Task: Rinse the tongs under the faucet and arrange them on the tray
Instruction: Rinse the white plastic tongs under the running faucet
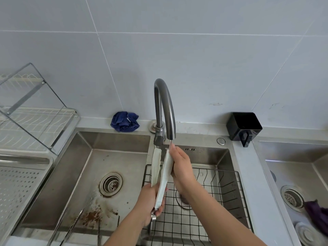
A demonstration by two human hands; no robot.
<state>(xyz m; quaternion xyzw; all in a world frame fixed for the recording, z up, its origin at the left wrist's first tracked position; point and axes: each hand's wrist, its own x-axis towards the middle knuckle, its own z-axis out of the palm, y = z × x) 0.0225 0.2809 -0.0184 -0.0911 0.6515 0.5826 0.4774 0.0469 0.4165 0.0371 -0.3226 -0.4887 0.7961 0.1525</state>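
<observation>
Grey wall tiles and a run of steel sinks frame a washing-up job in mid-rinse. At far left a perforated tray (21, 183) sits just beside the left basin (115, 157) — the likely landing spot, close enough that wet items need cross no counter. A crumpled blue cloth (124, 121) lies on the ledge behind. At centre, the left hand (149, 205) grips the white tongs (164, 176) by their hinge end, holding them upright with the arms sprung apart so the tips reach the faucet (164, 103). A thin stream of water falls from the spout onto the right-hand arm, where the right hand (182, 167) clasps the blade near its tip — apparently to rub it clean. Runoff would drop through the wire basket (209, 169) below. Further right stand a black holder (244, 126) and another sink (292, 157) with a purple cloth (317, 215). Rinsing looks unfinished; the tray step is not yet begun.
</observation>
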